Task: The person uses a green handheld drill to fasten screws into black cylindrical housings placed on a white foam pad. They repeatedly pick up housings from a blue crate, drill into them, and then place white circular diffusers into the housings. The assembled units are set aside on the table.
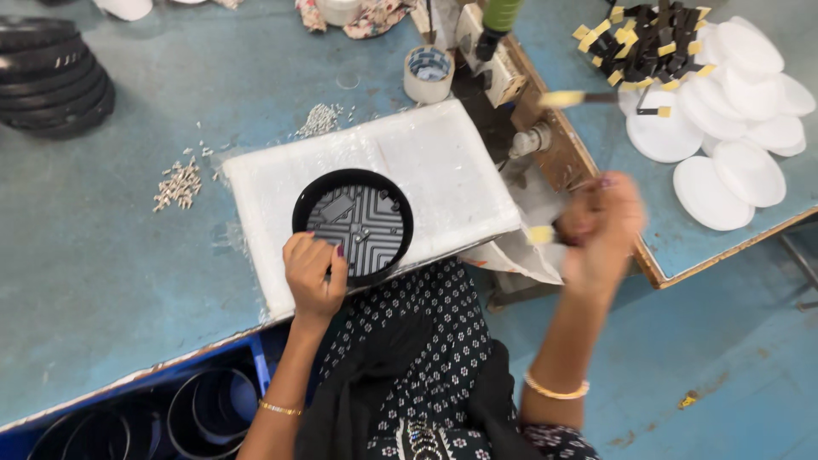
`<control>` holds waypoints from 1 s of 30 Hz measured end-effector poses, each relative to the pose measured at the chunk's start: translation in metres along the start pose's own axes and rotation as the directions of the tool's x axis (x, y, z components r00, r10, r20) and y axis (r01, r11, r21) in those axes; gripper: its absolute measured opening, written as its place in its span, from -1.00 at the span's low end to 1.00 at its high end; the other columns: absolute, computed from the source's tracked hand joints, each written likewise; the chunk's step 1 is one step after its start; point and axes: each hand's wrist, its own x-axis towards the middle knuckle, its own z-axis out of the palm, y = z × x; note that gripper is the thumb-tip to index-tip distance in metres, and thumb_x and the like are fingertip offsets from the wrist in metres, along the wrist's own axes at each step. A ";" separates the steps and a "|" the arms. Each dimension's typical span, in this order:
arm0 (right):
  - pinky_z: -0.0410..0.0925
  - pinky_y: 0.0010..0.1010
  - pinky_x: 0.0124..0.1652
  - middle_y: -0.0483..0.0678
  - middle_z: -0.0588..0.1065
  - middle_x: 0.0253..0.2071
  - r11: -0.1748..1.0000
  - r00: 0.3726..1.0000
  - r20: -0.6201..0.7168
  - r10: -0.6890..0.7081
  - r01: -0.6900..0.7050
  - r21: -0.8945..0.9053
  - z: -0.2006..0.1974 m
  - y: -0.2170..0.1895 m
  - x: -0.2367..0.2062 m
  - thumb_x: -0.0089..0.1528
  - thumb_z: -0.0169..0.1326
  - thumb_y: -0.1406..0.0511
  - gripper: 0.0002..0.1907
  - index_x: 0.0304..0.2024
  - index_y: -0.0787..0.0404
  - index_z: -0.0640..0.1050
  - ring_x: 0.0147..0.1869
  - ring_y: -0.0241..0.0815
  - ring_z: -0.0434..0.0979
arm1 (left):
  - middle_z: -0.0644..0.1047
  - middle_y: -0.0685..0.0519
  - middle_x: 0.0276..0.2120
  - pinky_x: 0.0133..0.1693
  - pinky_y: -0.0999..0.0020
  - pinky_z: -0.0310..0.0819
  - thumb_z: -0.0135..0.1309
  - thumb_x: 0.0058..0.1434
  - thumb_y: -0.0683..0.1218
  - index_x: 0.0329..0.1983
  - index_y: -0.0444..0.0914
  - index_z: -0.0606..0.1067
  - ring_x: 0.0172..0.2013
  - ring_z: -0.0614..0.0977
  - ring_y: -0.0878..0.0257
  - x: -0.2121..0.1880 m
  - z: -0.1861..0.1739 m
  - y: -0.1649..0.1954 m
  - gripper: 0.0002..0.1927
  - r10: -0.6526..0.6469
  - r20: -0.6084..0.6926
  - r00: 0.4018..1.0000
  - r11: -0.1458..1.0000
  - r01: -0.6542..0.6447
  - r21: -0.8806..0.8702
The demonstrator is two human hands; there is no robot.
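Observation:
A round black housing (353, 225) with a patterned circuit plate inside lies on a white foam pad (443, 162). My left hand (313, 274) grips its near-left rim. My right hand (598, 228) is blurred, raised off the table's right side, and pinches a small yellow-tipped black piece (542, 234). Another yellow-tipped strip (571, 98) shows blurred above it, near a pile of similar black and yellow pieces (648, 43).
White round discs (741, 111) lie at the right. A tape roll (428, 73) and a mounted tool (498, 51) stand behind the pad. Small metal screws (179, 181) are scattered at left, stacked black rings (51, 77) at far left, more rings in a blue bin (204, 400) below.

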 end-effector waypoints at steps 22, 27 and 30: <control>0.46 -0.51 -0.33 -0.05 0.61 -0.17 0.714 0.949 -0.232 -0.211 -0.013 -0.700 -0.145 0.032 0.339 0.35 0.10 0.34 -0.84 -0.04 0.27 0.55 -0.22 -0.30 0.63 | 0.43 0.00 -0.54 0.14 0.09 0.39 -0.02 0.17 -0.19 -0.56 -0.34 0.42 -0.42 0.46 0.10 -0.017 0.019 -0.016 -0.81 -0.077 -0.036 0.996 0.995 0.079 0.063; 0.51 -0.48 -0.22 -0.01 0.60 -0.13 0.769 0.993 -0.003 -0.115 0.087 -0.633 -0.147 0.028 0.275 0.42 -0.01 0.37 -0.88 -0.05 0.30 0.50 -0.15 -0.27 0.67 | 0.41 0.03 -0.53 0.15 0.02 0.32 0.14 0.11 -0.07 -0.57 -0.25 0.42 -0.35 0.46 0.08 -0.010 0.008 -0.014 -0.78 0.015 0.048 0.999 1.000 -0.016 0.019; 0.45 -0.44 -0.12 0.06 0.54 -0.19 0.805 0.956 0.215 0.201 -0.036 -0.592 -0.117 0.016 0.191 0.52 -0.07 0.35 -0.85 -0.03 0.31 0.50 -0.18 -0.21 0.56 | 0.48 0.09 -0.45 0.17 -0.02 0.21 0.35 0.01 0.15 -0.52 -0.18 0.48 -0.24 0.48 0.11 -0.007 0.003 -0.009 -0.63 0.163 0.104 0.981 0.986 -0.164 -0.006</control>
